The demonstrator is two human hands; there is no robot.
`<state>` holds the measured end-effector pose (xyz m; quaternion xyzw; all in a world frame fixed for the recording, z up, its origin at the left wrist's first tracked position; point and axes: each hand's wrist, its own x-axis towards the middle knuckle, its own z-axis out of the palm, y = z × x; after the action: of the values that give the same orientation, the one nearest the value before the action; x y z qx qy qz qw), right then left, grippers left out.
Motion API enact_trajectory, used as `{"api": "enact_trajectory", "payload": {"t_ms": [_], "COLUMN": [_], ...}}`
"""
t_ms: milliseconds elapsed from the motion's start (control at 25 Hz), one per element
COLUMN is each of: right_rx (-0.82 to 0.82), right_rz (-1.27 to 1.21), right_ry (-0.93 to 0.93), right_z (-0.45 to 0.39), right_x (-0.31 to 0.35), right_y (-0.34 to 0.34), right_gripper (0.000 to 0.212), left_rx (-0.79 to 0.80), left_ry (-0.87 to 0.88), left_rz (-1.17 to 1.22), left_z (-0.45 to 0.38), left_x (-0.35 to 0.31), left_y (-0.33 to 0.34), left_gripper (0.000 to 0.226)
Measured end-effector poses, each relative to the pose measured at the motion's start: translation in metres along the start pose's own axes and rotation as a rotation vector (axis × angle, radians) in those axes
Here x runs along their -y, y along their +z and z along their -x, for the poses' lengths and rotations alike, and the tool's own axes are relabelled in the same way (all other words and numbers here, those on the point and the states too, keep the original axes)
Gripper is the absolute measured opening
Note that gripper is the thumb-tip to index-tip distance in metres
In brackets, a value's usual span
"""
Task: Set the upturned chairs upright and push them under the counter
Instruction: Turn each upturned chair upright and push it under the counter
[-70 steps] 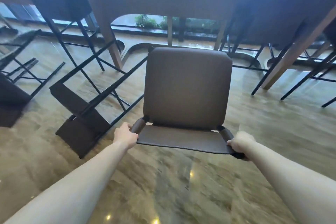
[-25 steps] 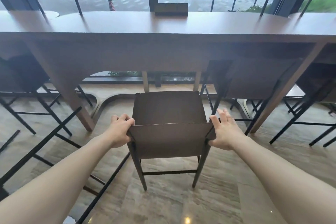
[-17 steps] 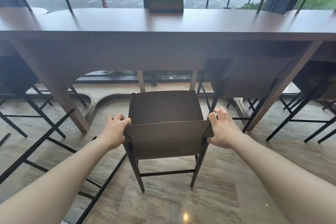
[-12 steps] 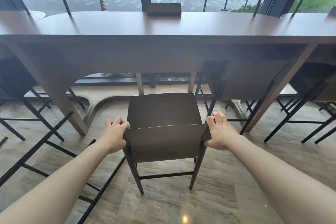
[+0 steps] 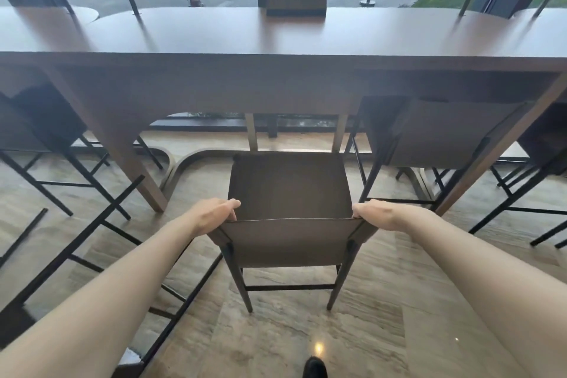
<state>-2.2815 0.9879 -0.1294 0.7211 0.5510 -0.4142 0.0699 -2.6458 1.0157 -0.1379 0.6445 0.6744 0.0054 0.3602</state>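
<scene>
A brown chair (image 5: pixel 288 190) stands upright on its four dark legs in front of the long wooden counter (image 5: pixel 276 37), its seat just short of the counter's front edge. My left hand (image 5: pixel 213 214) grips the left top corner of the chair's backrest. My right hand (image 5: pixel 379 214) grips the right top corner. An upturned chair (image 5: pixel 92 242) lies on the floor at the left, its black legs slanting up; its seat is cut off by the frame's lower left.
Other brown chairs sit tucked under the counter at the right (image 5: pixel 448 135) and left (image 5: pixel 40 120). Slanted counter legs (image 5: pixel 122 156) flank the gap ahead. A small wooden box (image 5: pixel 296 3) rests on the counter by the window. A shoe tip (image 5: pixel 314 368) shows below.
The chair went from tilted and lifted to standing on the floor. Since a second ago both hands slid along the backrest corners and the chair moved slightly toward the counter.
</scene>
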Motion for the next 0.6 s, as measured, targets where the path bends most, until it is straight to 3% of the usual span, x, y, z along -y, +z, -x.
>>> {"api": "enact_trajectory", "payload": {"t_ms": [160,240,360,600], "right_rx": [0.097,0.171,0.234,0.353], "right_rz": [-0.142,-0.146,-0.135,-0.052], "right_ry": [-0.043,-0.017,0.042,0.226], "right_z": [-0.007,-0.014,-0.029,-0.051], "right_x": [-0.005,-0.007,-0.003,0.013], "right_y": [-0.013,-0.018,-0.025,-0.023], "right_gripper": [0.05,0.05,0.046,0.051], "left_rx": [-0.207,-0.235,-0.04,0.415], "left_ry": [0.007,-0.004,-0.098,-0.475], "left_rz": [0.371,0.412,0.365,0.083], "left_z": [-0.004,-0.011,-0.031,-0.046], "left_x": [0.013,0.018,0.02,0.011], "left_y": [0.008,0.012,0.006,-0.02], "left_gripper": [0.04,0.035,0.036,0.052]}}
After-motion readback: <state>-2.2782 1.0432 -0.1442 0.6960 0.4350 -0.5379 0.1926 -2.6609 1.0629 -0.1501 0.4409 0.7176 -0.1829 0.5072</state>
